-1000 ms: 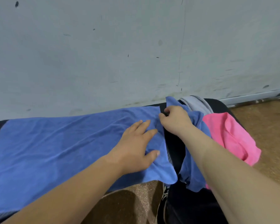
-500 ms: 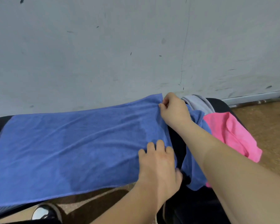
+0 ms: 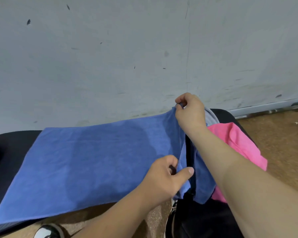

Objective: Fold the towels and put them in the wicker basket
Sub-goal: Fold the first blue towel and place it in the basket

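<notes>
Fingers [image 3: 179, 100] of the right hand [image 3: 190, 112] are closed in a pinch on the far right corner of the blue towel [image 3: 93, 160] and lift it a little off the black tabletop [image 3: 10, 143], close to the wall [image 3: 144, 57]. The left hand [image 3: 163, 177] holds the near part of the same right edge, the cloth caught between its thumb and curled fingers. Holding both ends of one short edge looks like the way to keep that edge straight, so it can be carried across to the opposite edge for a first fold; I judge the folding has barely begun.

The rest of the towel lies spread flat to the left, its front edge hanging slightly past the tabletop toward the floor [image 3: 282, 143], which gives a smooth sheet to fold over. To the right, under the right forearm, a grey towel [image 3: 212, 115], a pink towel [image 3: 237, 143] and another blue cloth [image 3: 203, 186] lie bunched in a heap, apparently waiting their turn. The wicker basket is not in view, so the drop-off place cannot be told from here.
</notes>
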{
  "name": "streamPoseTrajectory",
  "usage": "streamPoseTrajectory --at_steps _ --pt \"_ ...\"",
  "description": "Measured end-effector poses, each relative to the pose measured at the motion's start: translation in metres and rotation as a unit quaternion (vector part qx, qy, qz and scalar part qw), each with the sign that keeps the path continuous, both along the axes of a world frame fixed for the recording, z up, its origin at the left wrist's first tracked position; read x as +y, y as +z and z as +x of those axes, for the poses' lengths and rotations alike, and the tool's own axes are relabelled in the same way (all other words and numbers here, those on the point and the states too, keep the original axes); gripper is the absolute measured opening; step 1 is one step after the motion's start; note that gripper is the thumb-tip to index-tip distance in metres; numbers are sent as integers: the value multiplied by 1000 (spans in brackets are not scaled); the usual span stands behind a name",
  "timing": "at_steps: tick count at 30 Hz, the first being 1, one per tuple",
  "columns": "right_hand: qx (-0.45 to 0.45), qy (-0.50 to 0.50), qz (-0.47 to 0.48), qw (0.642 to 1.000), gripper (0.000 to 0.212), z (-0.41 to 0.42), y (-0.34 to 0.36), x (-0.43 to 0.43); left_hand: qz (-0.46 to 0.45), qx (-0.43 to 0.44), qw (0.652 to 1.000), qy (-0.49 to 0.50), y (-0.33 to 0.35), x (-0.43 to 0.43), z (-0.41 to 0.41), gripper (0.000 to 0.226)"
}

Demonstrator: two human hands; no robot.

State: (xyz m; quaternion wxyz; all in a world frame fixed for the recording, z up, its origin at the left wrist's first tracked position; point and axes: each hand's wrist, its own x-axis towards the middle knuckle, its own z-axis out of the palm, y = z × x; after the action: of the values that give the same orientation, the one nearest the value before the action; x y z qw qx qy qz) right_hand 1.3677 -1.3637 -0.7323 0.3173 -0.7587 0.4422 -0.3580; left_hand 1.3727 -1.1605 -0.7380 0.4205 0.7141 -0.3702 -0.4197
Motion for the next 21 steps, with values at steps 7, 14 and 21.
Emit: streamPoseTrajectory --at_steps 7,14,21 --pt "-3 30 -19 999 17 18 18 19 -3 -27 999 27 14 25 35 34" --pt "-15 108 -40 993 19 83 36 83 32 -2 999 26 33 97 94 17" --pt "-13 186 34 982 15 162 24 161 75 -100 985 117 28 182 166 23"
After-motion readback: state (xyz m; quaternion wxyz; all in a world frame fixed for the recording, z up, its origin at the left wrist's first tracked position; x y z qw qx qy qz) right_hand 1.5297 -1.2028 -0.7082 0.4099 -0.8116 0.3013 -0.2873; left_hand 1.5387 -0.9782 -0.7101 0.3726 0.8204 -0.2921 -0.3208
